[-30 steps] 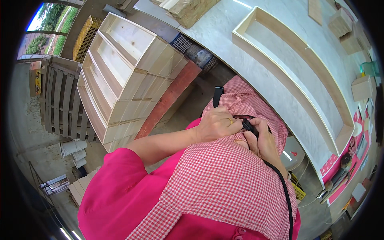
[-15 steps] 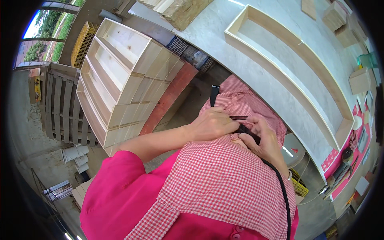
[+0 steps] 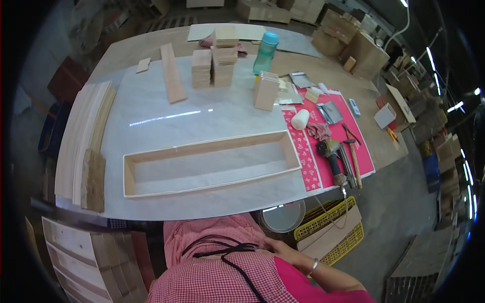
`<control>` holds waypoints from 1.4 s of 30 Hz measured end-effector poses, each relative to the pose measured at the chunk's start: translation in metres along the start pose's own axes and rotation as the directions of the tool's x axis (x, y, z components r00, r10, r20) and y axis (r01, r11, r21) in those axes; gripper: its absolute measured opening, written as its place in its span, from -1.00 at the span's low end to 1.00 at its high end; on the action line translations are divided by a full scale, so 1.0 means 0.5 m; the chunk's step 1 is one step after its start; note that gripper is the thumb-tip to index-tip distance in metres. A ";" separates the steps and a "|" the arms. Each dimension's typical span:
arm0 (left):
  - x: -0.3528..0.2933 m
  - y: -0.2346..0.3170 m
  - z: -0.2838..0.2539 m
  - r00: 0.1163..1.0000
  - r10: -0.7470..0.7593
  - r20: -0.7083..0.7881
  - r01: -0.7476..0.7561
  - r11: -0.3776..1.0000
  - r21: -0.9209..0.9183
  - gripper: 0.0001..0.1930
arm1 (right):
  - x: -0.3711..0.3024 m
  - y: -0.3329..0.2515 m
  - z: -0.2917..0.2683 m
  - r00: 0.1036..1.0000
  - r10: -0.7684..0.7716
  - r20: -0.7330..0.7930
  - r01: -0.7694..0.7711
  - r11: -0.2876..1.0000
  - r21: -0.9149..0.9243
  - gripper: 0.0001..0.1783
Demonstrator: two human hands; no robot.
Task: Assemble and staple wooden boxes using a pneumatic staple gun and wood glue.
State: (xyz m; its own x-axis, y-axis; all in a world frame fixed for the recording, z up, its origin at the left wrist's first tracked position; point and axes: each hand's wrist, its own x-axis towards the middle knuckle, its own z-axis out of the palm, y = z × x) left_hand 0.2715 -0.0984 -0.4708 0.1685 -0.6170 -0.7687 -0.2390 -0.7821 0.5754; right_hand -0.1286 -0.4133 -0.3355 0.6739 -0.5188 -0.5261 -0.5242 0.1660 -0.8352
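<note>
My right hand [image 3: 277,248] rests against the right side of my red checked apron [image 3: 212,275], with a bracelet on its wrist. Its fingers are hidden or too indistinct to read against the cloth. My left hand is out of sight. Black cords [image 3: 222,244] lie loose across the apron's front at the waist. Just beyond, a long rectangular wooden frame [image 3: 212,149] lies on the pale marbled tabletop [image 3: 161,121], touched by no hand.
Long boards [image 3: 81,141] are stacked at the left. Small wooden pieces [image 3: 222,65] and a teal bottle [image 3: 266,53] stand farther back. A power tool [image 3: 331,159] and hammer [image 3: 355,161] lie on pink sheeting at the right. Below sits a yellow crate [image 3: 353,237].
My view has swung up from the apron to the whole table. Both hands were at the apron's waist on a dark strap; now the left is gone from view and the right is at my side.
</note>
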 end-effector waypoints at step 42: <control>-0.223 0.170 -0.060 0.945 -0.084 0.315 0.138 0.978 -0.154 -0.71 | -0.158 0.211 -0.098 0.889 0.122 0.442 0.063 0.922 -0.382 -0.58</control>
State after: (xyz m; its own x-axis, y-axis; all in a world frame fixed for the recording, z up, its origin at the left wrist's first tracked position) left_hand 0.2610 -0.0988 -0.3278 -0.1222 -0.4903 -0.8629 -0.0635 -0.8638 0.4998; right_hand -0.2625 -0.3958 -0.3741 0.7649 -0.0700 -0.6403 -0.6397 -0.1998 -0.7422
